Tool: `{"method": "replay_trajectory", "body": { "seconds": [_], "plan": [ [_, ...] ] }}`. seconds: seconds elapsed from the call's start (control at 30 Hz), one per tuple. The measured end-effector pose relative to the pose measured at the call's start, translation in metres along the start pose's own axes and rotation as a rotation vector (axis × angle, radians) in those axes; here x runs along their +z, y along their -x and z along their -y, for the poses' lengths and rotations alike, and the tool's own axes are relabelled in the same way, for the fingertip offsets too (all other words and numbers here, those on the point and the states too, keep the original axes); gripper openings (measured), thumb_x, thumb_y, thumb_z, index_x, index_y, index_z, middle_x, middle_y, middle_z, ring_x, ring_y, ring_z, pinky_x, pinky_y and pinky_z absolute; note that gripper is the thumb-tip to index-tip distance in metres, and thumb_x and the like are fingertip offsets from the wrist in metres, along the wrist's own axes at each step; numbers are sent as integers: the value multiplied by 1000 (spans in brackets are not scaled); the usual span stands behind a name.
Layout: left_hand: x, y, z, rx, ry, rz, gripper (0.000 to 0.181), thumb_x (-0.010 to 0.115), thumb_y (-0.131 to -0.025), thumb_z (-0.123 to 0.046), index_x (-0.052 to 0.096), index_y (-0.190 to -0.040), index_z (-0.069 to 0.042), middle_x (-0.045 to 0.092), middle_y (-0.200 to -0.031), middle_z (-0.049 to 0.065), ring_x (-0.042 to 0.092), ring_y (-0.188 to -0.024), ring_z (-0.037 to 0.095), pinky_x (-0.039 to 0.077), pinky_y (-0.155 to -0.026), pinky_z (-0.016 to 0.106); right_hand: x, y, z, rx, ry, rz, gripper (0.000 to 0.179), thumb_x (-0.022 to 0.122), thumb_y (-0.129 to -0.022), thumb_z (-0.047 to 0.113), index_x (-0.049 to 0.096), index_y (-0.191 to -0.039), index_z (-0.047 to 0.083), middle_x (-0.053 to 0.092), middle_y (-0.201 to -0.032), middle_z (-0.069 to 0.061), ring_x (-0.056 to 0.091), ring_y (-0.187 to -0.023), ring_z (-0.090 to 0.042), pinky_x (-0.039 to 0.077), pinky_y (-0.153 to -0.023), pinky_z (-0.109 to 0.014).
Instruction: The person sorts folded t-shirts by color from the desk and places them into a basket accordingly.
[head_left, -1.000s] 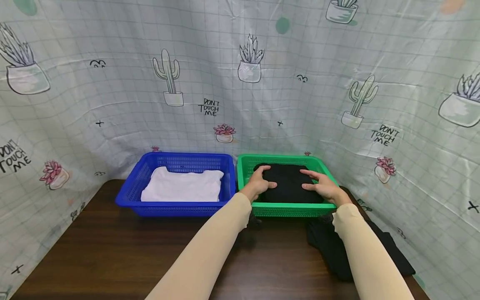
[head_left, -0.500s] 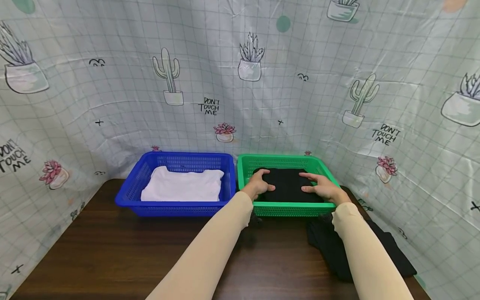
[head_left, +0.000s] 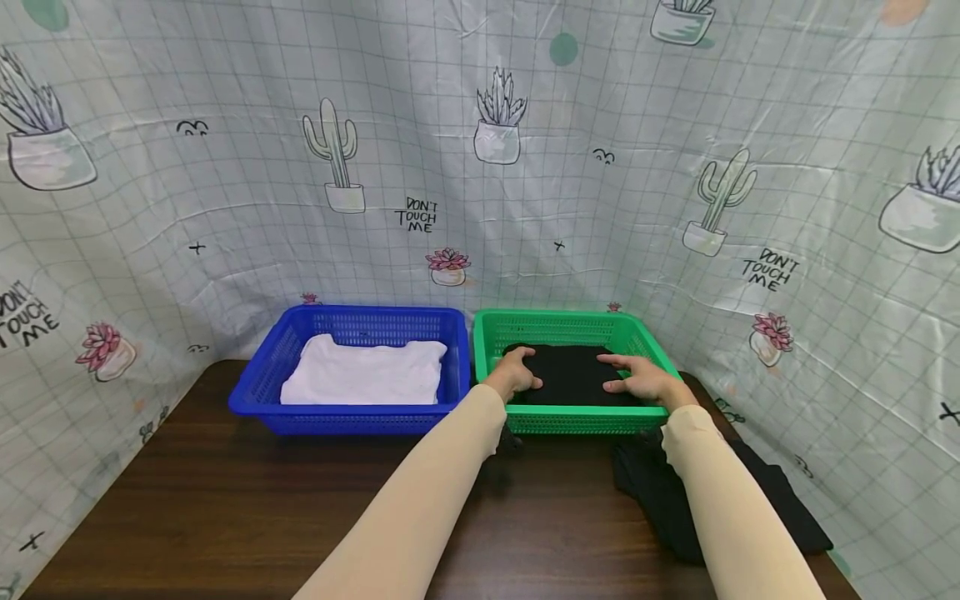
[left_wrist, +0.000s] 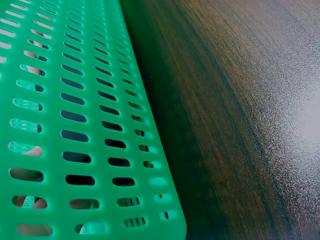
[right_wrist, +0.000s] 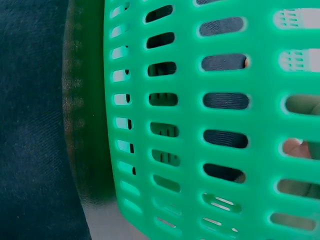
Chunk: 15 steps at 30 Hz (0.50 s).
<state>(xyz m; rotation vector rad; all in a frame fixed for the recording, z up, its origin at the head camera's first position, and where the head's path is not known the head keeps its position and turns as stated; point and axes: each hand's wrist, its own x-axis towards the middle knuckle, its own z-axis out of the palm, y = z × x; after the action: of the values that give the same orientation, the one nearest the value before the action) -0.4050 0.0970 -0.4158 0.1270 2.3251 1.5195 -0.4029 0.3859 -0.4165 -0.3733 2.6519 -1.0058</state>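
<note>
A folded black garment [head_left: 573, 377] lies low inside the green basket [head_left: 585, 411], below its rim. My left hand [head_left: 513, 375] holds the garment's left side, thumb and index finger showing over the top. At the right side my right hand [head_left: 647, 379] holds it too, thumb and index finger spread on the cloth. The other fingers are hidden under or beside the fabric. In the left wrist view the slotted basket wall [left_wrist: 51, 120] hides most of the hand. Bits of fingers and dark cloth show through the slots of the basket wall [right_wrist: 187, 115] in the right wrist view.
A blue basket [head_left: 352, 410] with a folded white cloth [head_left: 367, 375] stands left of the green one. More black cloth [head_left: 780, 500] lies on the brown table [head_left: 187, 500], partly under my right forearm. A patterned curtain [head_left: 420, 100] hangs behind and at both sides.
Both hands have sunk with the black garment deeper into the green basket, and its far edge now sits lower and nearer. The baskets, white cloth and cloth on the table stay put.
</note>
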Motion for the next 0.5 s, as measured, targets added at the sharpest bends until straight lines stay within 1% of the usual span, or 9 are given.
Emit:
{"method": "replay_trajectory", "body": {
  "seconds": [0.1, 0.2, 0.27, 0.33, 0.4, 0.43, 0.5],
  "plan": [
    [0, 0, 0, 1, -17, 10, 70, 70, -102, -3, 42, -164, -18, 35, -169, 17, 53, -114, 29, 39, -72, 37, 0, -1, -1, 3, 22, 15, 71, 65, -107, 16, 29, -167, 1, 21, -167, -39, 20, -154, -57, 33, -118, -69],
    [1, 0, 1, 7, -59, 10, 71, 70, -102, -3, 41, -165, -18, 36, -169, 17, 54, -123, 32, 40, -76, 38, 0, -1, -1, 5, 32, 25, 72, 65, -107, 16, 28, -166, 0, 20, -167, -40, 20, -153, -58, 30, -118, -71],
    [2, -1, 1, 11, -94, -1, 70, 70, -102, -2, 42, -164, -18, 37, -168, 17, 55, -120, 32, 40, -76, 38, 0, -1, -1, 7, 30, 31, 72, 65, -107, 16, 27, -167, 0, 19, -167, -40, 19, -154, -59, 31, -118, -70],
    [2, -3, 1, 10, -123, -12, 70, 71, -102, -3, 42, -164, -18, 38, -168, 17, 55, -113, 31, 40, -75, 38, 0, 0, -1, 10, 26, 34, 72, 64, -107, 16, 27, -167, 0, 19, -167, -40, 19, -154, -58, 33, -118, -69],
    [3, -6, 1, 5, -137, -20, 70, 71, -102, -3, 43, -164, -18, 38, -168, 17, 55, -115, 31, 40, -76, 37, 0, 0, 0, 7, 31, 36, 72, 64, -108, 17, 27, -167, 0, 20, -167, -40, 20, -154, -59, 34, -117, -69],
    [3, -7, 2, 3, -142, -24, 70, 71, -102, -4, 43, -164, -19, 38, -168, 17, 56, -118, 31, 42, -77, 38, 1, 0, 1, 8, 31, 38, 72, 64, -108, 17, 26, -167, 0, 20, -167, -40, 20, -154, -59, 35, -117, -69],
    [3, -6, 1, -1, -143, -27, 70, 72, -101, -4, 43, -164, -19, 38, -168, 17, 54, -130, 33, 47, -84, 40, 1, 0, 2, 12, 38, 38, 71, 64, -108, 17, 27, -167, 0, 20, -167, -39, 20, -154, -58, 35, -117, -68]
  ]
}}
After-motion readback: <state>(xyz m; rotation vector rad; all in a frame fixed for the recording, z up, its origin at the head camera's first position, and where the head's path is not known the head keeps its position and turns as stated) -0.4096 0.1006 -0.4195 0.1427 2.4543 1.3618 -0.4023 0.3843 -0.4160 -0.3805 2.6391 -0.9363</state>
